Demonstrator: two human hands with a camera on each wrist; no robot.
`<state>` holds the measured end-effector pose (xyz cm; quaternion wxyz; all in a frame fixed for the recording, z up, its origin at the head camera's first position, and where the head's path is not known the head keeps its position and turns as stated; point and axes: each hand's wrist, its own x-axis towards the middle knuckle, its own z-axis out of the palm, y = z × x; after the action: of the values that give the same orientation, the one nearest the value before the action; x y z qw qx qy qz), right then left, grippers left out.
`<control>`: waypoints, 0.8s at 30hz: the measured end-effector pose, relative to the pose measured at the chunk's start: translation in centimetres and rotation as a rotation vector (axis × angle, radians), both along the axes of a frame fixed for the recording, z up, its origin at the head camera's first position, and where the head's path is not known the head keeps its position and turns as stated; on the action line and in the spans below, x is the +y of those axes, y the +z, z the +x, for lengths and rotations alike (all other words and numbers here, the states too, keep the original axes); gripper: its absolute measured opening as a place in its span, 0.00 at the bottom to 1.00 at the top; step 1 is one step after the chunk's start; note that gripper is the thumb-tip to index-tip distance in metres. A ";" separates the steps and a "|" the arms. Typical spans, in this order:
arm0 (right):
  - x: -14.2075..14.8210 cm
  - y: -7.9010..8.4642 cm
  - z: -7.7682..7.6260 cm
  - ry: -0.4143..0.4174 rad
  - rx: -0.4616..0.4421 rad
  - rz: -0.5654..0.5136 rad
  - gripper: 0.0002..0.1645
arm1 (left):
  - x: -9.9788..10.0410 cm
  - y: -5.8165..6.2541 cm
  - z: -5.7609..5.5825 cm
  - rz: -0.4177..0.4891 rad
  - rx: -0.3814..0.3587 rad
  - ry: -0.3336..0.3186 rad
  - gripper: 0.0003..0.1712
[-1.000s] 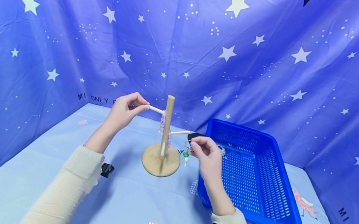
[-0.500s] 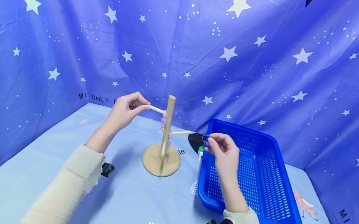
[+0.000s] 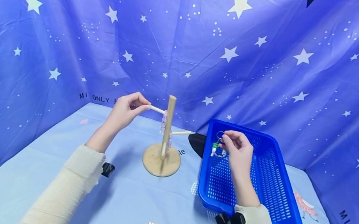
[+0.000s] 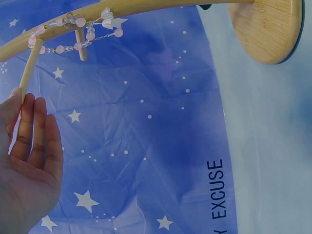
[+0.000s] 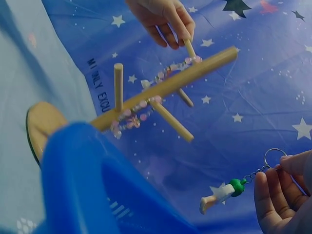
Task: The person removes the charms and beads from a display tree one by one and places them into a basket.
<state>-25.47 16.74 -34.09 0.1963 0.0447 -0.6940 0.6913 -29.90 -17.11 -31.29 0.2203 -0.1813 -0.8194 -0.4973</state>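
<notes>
My left hand (image 3: 126, 113) pinches the tip of the upper left peg (image 3: 157, 109) on a wooden stand (image 3: 168, 126) with a round base. A pink and clear beaded bracelet (image 4: 59, 49) hangs on that peg, close to the post. Another beaded bracelet (image 5: 131, 117) hangs on a lower peg (image 5: 173, 122). Over the blue basket (image 3: 288, 195), my right hand (image 3: 238, 153) pinches the metal ring of a keychain (image 5: 275, 158). From its short chain dangles a small green and white figure charm (image 5: 226, 191). In the head view, a clear beaded strand (image 3: 220, 154) shows behind the charm, inside the basket.
The basket stands to the right of the stand on a light blue printed cloth (image 3: 128, 202). A blue star-patterned curtain (image 3: 191, 42) hangs behind and at both sides. Black wrist cameras (image 3: 230, 220) sit at both cuffs.
My right hand has moved right with the keychain, from beside the stand's lower right peg to above the basket. The left hand stays on the peg.
</notes>
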 end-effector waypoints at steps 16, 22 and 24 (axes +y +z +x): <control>2.0 0.7 -2.6 -0.032 0.011 -0.030 0.09 | -0.1 0.0 -0.1 0.006 0.002 -0.011 0.07; 2.9 0.6 -3.8 -0.045 -0.001 -0.013 0.10 | -0.1 0.0 -0.1 0.002 -0.005 -0.004 0.07; 3.2 0.4 -4.2 -0.040 -0.005 -0.008 0.10 | -0.1 0.0 -0.1 0.002 -0.007 -0.003 0.07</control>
<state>-29.67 19.95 -33.66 0.2086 0.0280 -0.6925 0.6901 -30.02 -17.19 -31.34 0.2168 -0.1804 -0.8193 -0.4992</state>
